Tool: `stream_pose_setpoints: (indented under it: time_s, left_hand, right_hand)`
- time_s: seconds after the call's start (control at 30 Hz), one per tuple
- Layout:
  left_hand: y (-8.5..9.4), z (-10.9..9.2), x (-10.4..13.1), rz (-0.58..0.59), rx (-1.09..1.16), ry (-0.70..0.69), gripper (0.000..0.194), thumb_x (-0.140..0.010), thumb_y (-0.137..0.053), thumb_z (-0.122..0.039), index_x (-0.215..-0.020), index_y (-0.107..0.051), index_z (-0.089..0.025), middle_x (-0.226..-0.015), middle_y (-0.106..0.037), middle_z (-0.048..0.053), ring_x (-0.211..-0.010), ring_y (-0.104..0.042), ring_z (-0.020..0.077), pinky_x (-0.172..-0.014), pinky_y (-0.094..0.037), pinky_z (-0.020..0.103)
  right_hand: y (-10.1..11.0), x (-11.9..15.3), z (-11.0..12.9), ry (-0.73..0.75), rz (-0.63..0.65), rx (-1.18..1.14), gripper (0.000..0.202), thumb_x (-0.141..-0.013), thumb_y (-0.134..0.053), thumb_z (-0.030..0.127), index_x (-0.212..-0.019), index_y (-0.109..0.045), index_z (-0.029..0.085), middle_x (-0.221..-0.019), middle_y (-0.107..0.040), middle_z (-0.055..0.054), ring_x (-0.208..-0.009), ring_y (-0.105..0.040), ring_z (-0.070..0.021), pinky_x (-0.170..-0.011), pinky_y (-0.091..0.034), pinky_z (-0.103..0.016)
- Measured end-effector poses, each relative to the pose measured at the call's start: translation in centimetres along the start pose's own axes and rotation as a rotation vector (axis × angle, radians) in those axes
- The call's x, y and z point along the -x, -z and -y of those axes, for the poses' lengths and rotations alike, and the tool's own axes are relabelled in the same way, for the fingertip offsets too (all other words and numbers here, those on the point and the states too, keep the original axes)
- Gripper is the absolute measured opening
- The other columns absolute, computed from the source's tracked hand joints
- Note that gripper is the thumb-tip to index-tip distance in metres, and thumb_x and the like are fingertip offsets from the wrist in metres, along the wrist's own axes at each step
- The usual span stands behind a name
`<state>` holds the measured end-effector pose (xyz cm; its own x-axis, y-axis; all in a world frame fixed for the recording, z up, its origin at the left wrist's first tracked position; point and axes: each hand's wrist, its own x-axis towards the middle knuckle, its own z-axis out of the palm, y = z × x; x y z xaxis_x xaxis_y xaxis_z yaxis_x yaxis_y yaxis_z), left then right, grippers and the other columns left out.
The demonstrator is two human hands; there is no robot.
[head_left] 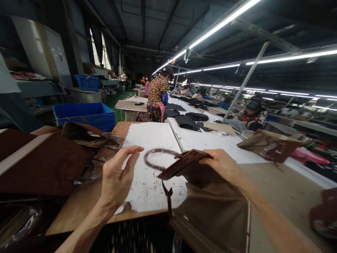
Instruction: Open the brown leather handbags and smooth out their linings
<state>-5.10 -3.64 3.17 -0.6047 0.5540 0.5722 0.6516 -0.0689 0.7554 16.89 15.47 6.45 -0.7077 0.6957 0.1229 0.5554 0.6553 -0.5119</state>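
My right hand point(221, 161) grips the top edge of a brown handbag point(205, 207), thumb and fingers closed on its rim. The bag hangs tilted at the table's front edge, its olive-brown lining turned outward. From its far side a curved handle point(152, 163), which looks wrapped in clear film, reaches over the white sheet point(152, 137). A narrow brown strap point(168, 196) dangles at the bag's left. My left hand point(118, 175) is raised left of the handle, apart from it, with thumb and fingers spread and nothing between them.
Brown bags point(58, 161) are piled at the left, beside a blue bin point(84, 114). Another brown bag point(271, 146) stands on the table at the right. Black pieces point(188, 121) lie farther back, where a co-worker point(157, 93) stands. A slanted pole point(246, 82) rises at the right.
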Motion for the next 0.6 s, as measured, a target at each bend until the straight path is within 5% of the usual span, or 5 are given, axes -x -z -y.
stream_pose_setpoints:
  time_s: [0.07, 0.23, 0.33, 0.47, 0.6]
  left_hand:
    - [0.3, 2.4, -0.1, 0.023, 0.032, 0.099, 0.023, -0.079, -0.045, -0.036, -0.088, -0.059, -0.020, -0.089, -0.063, 0.000, -0.086, -0.056, 0.0170, -0.080, -0.042, 0.025]
    - [-4.4, 7.3, 0.1, 0.536, 0.169, 0.293, 0.029, -0.076, -0.050, -0.035, -0.095, -0.056, -0.013, -0.094, -0.062, 0.006, -0.088, -0.056, 0.0185, -0.077, -0.044, 0.025]
    - [-8.0, 7.7, -0.5, 0.721, 0.228, 0.369, 0.059, -0.068, -0.060, -0.046, -0.114, -0.044, -0.014, -0.111, -0.053, 0.010, -0.100, -0.050, 0.0206, -0.076, -0.045, 0.026]
    - [-10.4, 6.8, -2.0, 0.878, 0.263, 0.448, 0.071, -0.056, -0.068, -0.050, -0.112, -0.042, -0.015, -0.097, -0.058, 0.008, -0.084, -0.057, 0.0190, -0.064, -0.046, 0.024]
    - [-11.0, 6.7, -2.8, 0.825, -0.006, 0.417, 0.065, -0.049, -0.072, -0.031, -0.104, -0.042, -0.016, -0.082, -0.058, 0.002, -0.071, -0.057, 0.0169, -0.051, -0.044, 0.021]
  right_hand:
    - [1.1, 0.9, -2.3, -0.115, -0.098, -0.246, 0.025, -0.068, -0.057, 0.032, -0.088, -0.065, 0.019, -0.082, -0.067, -0.001, -0.081, -0.058, -0.0220, -0.074, -0.043, -0.032]
    - [0.3, 2.2, -5.7, -0.248, -0.484, -0.834, 0.037, -0.054, -0.072, 0.032, -0.087, -0.064, 0.019, -0.083, -0.067, -0.004, -0.086, -0.059, -0.0234, -0.082, -0.045, -0.036]
    - [-2.2, 2.5, -6.4, -0.171, -0.612, -1.096, 0.042, -0.054, -0.073, 0.029, -0.094, -0.062, 0.020, -0.092, -0.066, -0.003, -0.094, -0.057, -0.0205, -0.093, -0.039, -0.037]
    - [-5.7, 2.8, -7.9, -0.240, -0.678, -1.271, 0.047, -0.059, -0.070, 0.029, -0.103, -0.057, 0.022, -0.102, -0.062, -0.002, -0.097, -0.056, -0.0197, -0.096, -0.037, -0.040]
    - [-8.5, 3.1, -9.5, -0.259, -0.674, -1.285, 0.056, -0.065, -0.064, 0.038, -0.116, -0.047, 0.026, -0.109, -0.059, -0.003, -0.102, -0.053, -0.0217, -0.093, -0.040, -0.040]
